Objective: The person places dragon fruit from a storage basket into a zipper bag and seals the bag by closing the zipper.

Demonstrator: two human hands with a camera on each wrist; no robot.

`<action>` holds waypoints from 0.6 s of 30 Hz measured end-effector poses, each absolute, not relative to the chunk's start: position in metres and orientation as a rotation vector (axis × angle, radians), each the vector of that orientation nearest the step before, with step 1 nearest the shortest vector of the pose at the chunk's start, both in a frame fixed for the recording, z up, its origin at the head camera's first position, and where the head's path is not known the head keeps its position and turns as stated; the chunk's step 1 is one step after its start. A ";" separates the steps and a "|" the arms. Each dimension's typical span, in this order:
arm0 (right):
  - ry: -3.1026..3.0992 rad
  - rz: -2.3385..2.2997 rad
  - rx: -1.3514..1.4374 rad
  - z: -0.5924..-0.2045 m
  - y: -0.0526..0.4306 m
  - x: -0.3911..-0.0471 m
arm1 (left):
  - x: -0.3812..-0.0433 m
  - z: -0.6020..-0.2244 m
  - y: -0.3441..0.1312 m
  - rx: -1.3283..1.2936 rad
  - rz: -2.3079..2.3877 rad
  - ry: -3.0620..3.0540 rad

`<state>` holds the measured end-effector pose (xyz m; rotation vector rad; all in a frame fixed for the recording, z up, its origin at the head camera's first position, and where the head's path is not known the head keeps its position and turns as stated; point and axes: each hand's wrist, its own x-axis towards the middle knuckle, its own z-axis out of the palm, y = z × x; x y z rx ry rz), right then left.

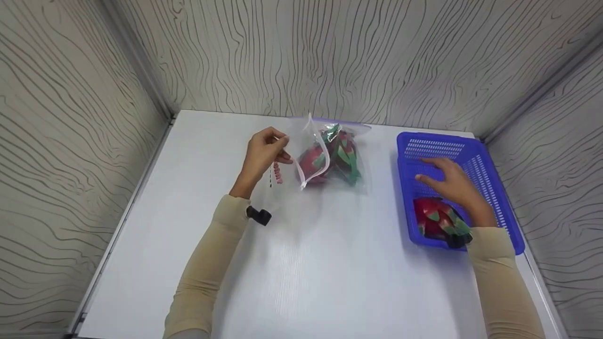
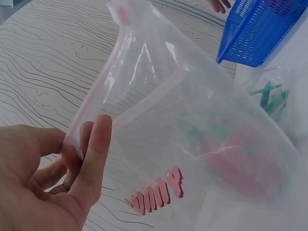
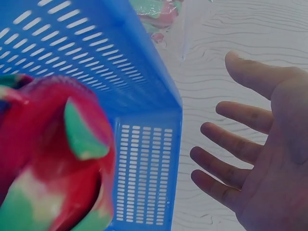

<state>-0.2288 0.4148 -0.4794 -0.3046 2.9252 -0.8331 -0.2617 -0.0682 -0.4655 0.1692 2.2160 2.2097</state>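
My left hand (image 1: 266,153) pinches the rim of a clear zip bag (image 2: 144,106) between thumb and fingers, its mouth spread apart. Inside that bag lies a red and green dragon fruit (image 2: 240,163). Pink lettering marks the bag's side. Just behind it, a second clear bag (image 1: 363,169) holds another dragon fruit (image 1: 347,153). Over the blue basket (image 1: 404,188), my right hand (image 1: 452,183) hangs with fingers spread and nothing in its grasp. Below that hand, one dragon fruit (image 1: 431,219) lies at the basket's near end, partly covered by the wrist camera.
The white table (image 1: 301,282) carries both bags near its back edge and the basket on the right. Wood-patterned panels (image 1: 292,56) stand behind and along both sides. The basket has raised, slotted walls.
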 end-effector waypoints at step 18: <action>2.878 -0.785 -0.206 -0.495 0.439 -0.210 | -0.260 -0.464 -0.065 0.133 2.204 2.222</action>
